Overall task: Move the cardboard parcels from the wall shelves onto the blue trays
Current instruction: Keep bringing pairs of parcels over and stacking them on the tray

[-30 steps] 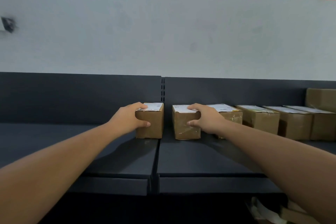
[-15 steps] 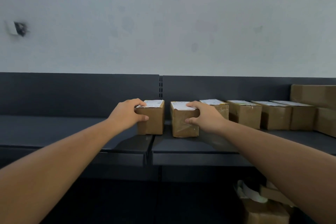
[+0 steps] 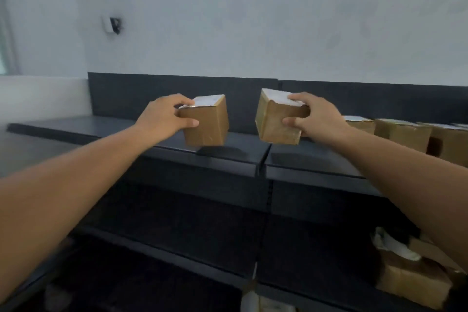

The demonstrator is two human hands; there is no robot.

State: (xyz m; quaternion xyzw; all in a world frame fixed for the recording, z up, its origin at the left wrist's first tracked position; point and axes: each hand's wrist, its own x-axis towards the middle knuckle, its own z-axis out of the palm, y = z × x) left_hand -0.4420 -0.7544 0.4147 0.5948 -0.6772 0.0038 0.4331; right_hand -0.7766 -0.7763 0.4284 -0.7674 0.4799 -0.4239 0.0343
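While the dark grey metal wall shelf (image 3: pixel 101 126) has a row of brown cardboard boxes with white labels (image 3: pixel 405 132) sitting on its right end, two more are up in the person's hands over its middle. The left hand (image 3: pixel 164 119) grips the small brown cardboard left parcel (image 3: pixel 207 126), fingers on its white top and thumb on its front, and the right hand (image 3: pixel 316 119) grips the matching right parcel (image 3: pixel 273 124) the same way, both tilted and apart. Low down at the far right lie crumpled brown boxes with white wrapping (image 3: pixel 410 278).
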